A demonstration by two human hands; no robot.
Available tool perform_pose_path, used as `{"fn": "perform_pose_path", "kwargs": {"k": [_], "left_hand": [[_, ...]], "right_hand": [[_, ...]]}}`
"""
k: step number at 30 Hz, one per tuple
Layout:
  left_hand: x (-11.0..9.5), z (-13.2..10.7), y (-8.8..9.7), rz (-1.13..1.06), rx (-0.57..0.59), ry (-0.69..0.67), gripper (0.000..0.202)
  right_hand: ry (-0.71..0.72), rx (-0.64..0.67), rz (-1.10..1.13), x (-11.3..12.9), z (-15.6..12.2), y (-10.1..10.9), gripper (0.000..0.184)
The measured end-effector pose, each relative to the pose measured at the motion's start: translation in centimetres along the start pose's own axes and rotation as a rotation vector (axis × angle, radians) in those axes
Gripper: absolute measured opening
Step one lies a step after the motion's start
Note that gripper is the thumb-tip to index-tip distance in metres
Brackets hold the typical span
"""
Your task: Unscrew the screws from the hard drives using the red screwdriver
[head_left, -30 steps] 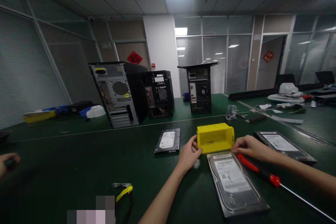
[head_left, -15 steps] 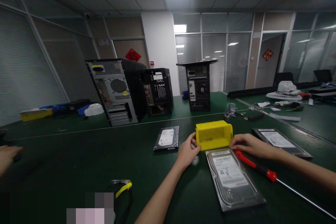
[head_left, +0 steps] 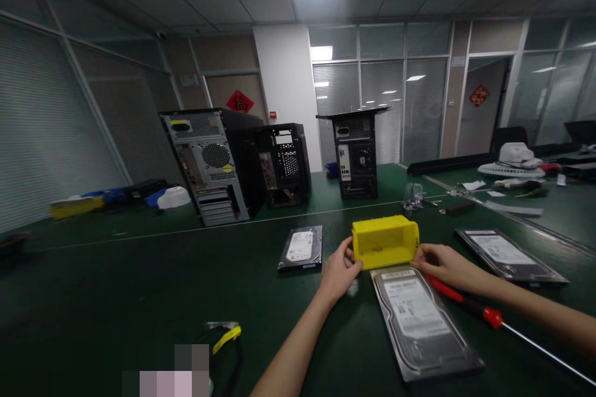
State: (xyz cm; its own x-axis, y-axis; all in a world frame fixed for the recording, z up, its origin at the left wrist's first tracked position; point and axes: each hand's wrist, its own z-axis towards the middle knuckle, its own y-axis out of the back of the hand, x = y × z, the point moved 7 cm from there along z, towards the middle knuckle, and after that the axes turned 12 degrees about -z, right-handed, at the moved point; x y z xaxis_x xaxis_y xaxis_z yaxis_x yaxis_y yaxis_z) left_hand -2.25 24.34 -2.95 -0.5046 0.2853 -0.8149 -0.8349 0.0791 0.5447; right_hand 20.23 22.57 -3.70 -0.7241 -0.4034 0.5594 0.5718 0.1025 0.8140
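A yellow plastic bin (head_left: 385,241) lies on its side on the green table (head_left: 139,285), its open face toward me. My left hand (head_left: 341,271) grips its left end with curled fingers. My right hand (head_left: 440,262) holds its right end, fingers bent against the bin's lower corner. Just in front of the bin lies a hard drive (head_left: 421,321), label up. A red-handled screwdriver (head_left: 484,316) rests under my right forearm, shaft pointing right.
A smaller hard drive (head_left: 302,247) lies left of the bin, another drive (head_left: 511,255) at the right. Three open computer cases (head_left: 209,164) (head_left: 284,164) (head_left: 356,152) stand behind. A yellow-and-black strap (head_left: 223,338) lies near the front edge.
Both hands stay on the yellow bin; the right hand has closed in on its right end. Another person's hand at the far left edge has gone out of view.
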Motion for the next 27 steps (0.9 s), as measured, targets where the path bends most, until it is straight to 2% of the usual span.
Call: {"fn": "perform_pose_path", "kwargs": {"k": [13,20,22,27], "left_hand": [[0.0,0.0,0.0,-0.001,0.002,-0.019,0.057],[0.3,0.0,0.0,-0.012,0.005,-0.023,0.057],[0.3,0.1,0.0,-0.016,0.003,-0.022,0.057],[0.3,0.1,-0.1,-0.014,0.001,-0.022,0.057]], "right_hand": [[0.061,0.033,0.071,0.8,-0.8,0.5,0.028],[0.153,0.059,0.065,1.9,-1.1,0.9,0.029],[0.133,0.048,0.062,1.5,-1.1,0.9,0.03],[-0.021,-0.033,0.019,-0.7,-0.9,0.7,0.031]]}}
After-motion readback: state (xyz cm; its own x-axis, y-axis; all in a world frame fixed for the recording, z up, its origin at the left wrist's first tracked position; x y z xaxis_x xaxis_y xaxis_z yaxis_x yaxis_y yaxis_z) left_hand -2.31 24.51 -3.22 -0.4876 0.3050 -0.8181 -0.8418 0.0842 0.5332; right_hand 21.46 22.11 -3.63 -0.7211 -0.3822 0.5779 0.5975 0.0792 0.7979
